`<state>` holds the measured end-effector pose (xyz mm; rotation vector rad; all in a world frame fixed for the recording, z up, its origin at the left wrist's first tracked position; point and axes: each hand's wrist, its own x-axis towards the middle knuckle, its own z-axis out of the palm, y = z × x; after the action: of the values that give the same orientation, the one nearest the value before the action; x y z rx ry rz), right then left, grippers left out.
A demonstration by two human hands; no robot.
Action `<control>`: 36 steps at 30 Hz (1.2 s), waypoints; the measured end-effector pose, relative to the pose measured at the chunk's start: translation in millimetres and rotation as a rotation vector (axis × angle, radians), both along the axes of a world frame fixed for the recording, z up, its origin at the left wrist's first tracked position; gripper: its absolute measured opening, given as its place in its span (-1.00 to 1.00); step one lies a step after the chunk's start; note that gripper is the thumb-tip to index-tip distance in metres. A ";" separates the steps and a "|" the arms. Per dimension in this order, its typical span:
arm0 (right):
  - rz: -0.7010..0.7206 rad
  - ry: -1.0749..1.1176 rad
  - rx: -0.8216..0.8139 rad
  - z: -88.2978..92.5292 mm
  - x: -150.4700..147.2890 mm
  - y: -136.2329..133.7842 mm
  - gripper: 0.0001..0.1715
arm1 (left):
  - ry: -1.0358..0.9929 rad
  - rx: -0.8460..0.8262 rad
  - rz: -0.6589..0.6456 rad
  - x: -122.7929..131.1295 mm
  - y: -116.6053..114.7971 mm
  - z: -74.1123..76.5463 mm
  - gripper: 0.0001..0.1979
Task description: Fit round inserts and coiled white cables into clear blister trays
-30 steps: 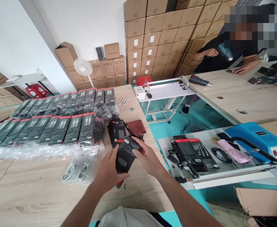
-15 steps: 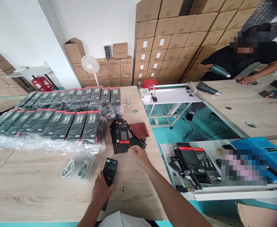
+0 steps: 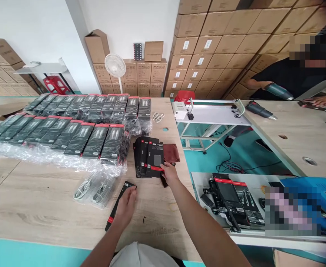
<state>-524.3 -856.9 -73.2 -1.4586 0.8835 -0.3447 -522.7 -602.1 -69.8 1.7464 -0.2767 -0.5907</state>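
Observation:
A slim black box [image 3: 117, 205] with a red end lies slanted on the wooden table. My left hand [image 3: 126, 207] is closed over its right side and hides part of it. My right hand [image 3: 170, 174] pinches the lower right corner of a flat black carton [image 3: 155, 158] with a red stripe. That carton overlaps the right side of a stack of similar black cartons [image 3: 141, 155]. Behind my right hand is a folded brown cloth [image 3: 172, 152]. Clear bags with coiled white cables [image 3: 93, 191] lie left of my left hand.
Two rows of plastic-wrapped black boxes [image 3: 111, 142] fill the table's far left. To the right, a lower surface holds black packages [image 3: 232, 200] and a blue machine [image 3: 310, 189]. Across the gap, a person holds a heat gun [image 3: 279, 91] at another table.
My right hand has taken hold of a flat carton and shifted it right on the stack. My left hand has turned the black box onto a narrower side. The view has swung slightly left.

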 end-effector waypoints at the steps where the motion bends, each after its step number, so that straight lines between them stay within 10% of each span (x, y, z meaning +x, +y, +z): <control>1: 0.008 -0.025 0.050 -0.1 -7.9 4.3 -0.64 | 0.126 -0.072 0.021 6.1 -10.5 7.0 -0.55; 5: 0.011 -0.136 0.204 5.1 -35.6 29.9 -0.52 | 0.527 -0.265 -0.112 21.5 -51.0 29.2 -0.59; 10: 0.109 -0.033 0.034 2.6 -58.5 30.4 -0.54 | 0.494 -0.151 -0.200 19.5 -74.3 35.4 -0.72; 19: 0.018 0.377 -0.380 -42.3 -83.4 -49.2 -0.67 | 0.351 0.007 -0.040 11.8 -67.8 10.1 -0.78; 26: 0.199 0.515 -0.574 -52.8 -61.4 -59.8 -0.64 | 0.334 0.003 -0.045 -7.1 -53.0 -22.0 -0.74; 36: 0.300 0.692 -0.693 -48.4 -77.7 -59.7 -0.84 | 0.367 -0.029 -0.144 -8.6 -42.6 -24.2 -0.62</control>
<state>-602.0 -916.6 -121.7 -2.3999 1.1194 0.1201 -531.3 -644.7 -93.9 1.5633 -0.1517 -0.9916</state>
